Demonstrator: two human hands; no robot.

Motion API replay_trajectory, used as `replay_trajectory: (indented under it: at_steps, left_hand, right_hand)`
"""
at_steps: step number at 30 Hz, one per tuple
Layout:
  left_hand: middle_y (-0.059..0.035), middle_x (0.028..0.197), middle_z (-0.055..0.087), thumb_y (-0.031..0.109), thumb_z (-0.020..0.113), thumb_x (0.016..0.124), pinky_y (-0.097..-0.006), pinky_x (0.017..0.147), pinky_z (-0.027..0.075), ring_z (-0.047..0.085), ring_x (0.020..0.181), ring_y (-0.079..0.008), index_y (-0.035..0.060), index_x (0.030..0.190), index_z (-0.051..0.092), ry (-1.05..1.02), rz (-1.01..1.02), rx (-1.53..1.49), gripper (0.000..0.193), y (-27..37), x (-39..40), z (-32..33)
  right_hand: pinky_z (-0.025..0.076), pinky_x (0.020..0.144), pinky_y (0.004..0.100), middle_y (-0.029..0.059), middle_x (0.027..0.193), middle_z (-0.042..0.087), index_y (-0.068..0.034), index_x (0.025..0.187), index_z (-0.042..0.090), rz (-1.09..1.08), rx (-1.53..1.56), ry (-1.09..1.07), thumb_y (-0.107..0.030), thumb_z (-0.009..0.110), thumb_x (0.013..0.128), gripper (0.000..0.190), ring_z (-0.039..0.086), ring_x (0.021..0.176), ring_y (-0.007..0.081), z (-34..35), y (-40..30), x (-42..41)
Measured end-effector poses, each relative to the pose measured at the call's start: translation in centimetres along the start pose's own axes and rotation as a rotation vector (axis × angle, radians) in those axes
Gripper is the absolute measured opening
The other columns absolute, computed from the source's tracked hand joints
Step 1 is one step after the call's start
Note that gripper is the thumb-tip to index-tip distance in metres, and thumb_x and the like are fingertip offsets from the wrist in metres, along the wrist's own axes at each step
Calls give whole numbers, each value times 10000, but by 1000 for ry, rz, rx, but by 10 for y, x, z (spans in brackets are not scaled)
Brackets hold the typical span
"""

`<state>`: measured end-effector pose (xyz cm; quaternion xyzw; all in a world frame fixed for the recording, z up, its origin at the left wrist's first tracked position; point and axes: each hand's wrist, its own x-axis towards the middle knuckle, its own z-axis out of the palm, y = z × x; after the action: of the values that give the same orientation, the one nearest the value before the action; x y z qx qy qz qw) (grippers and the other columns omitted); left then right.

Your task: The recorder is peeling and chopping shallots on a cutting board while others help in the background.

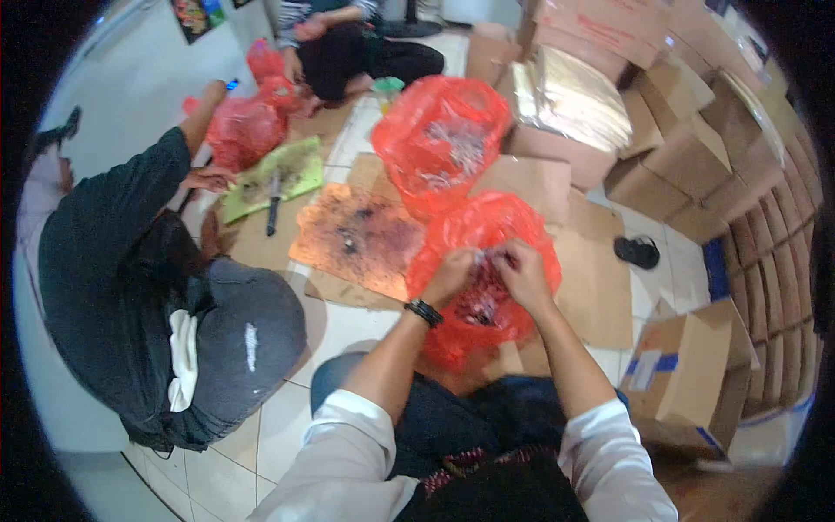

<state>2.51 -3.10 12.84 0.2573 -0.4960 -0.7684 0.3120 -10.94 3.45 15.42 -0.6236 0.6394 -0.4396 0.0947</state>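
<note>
Both my hands are over a red plastic bag (450, 346) that lies spread out in front of me. Small dark red and whitish pieces (483, 300) fill its middle; I cannot tell what they are. My left hand (451, 277), with a dark bracelet at the wrist, has its fingers bent at the near pile's upper edge. Close beside it, my right hand (525, 271) has its fingertips pinched on a small dark reddish piece from the bag. Whether the left fingers hold anything is blurred. Another open red plastic bag (408, 153) with pale pieces lies just beyond.
A stained orange sheet (326, 235) lies left on cardboard. A person (117, 215) sits at the left by a green sheet (310, 176) with a knife (274, 202); another person (391, 59) sits beyond. Cardboard boxes (691, 150) stand right, near a black sandal (637, 252) and an open box (704, 378).
</note>
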Motion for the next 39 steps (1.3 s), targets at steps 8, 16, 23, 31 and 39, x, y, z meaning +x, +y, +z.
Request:
replay_trajectory:
  at_steps: [8, 16, 23, 31, 39]
  left_hand:
    - [3, 625, 501, 146, 380, 816, -272, 525, 401, 467, 580, -94, -3, 727, 504, -26, 260, 333, 213, 0, -1, 5]
    - [-143, 751, 582, 107, 373, 799, -340, 659, 440, 568, 732, -204, -31, 851, 503, -13, 233, 696, 197, 2, -8, 10]
    - [-96, 881, 585, 104, 360, 819, -304, 728, 421, 535, 817, -173, -21, 971, 525, 23, 267, 406, 257, -22, 10, -2]
    - [-61, 824, 568, 72, 353, 827, -318, 666, 429, 525, 737, -158, -24, 950, 507, -8, 329, 723, 219, -21, 7, -3]
    - [-29, 848, 539, 121, 373, 845, -274, 674, 424, 496, 751, -118, 30, 961, 534, -79, -89, 156, 218, -1, 2, -5]
  right_hand:
    - [454, 550, 274, 97, 689, 588, 37, 794, 584, 152, 206, -19, -1, 534, 737, 85, 567, 603, 170, 1, -21, 2]
    - [407, 414, 224, 40, 601, 532, 11, 732, 543, 591, 606, -10, 0, 577, 734, 36, 505, 496, 95, 11, -14, 5]
    - [379, 491, 232, 6, 606, 502, 13, 703, 533, 231, 69, 73, -17, 589, 716, 65, 445, 538, 79, 16, -18, 6]
    - [349, 466, 209, 6, 619, 506, -9, 690, 537, 527, 429, -21, -6, 570, 720, 44, 435, 532, 64, 11, -21, 12]
    - [337, 490, 199, -35, 601, 411, -56, 664, 441, 87, 156, 26, -15, 567, 696, 137, 399, 567, 51, 15, -5, 6]
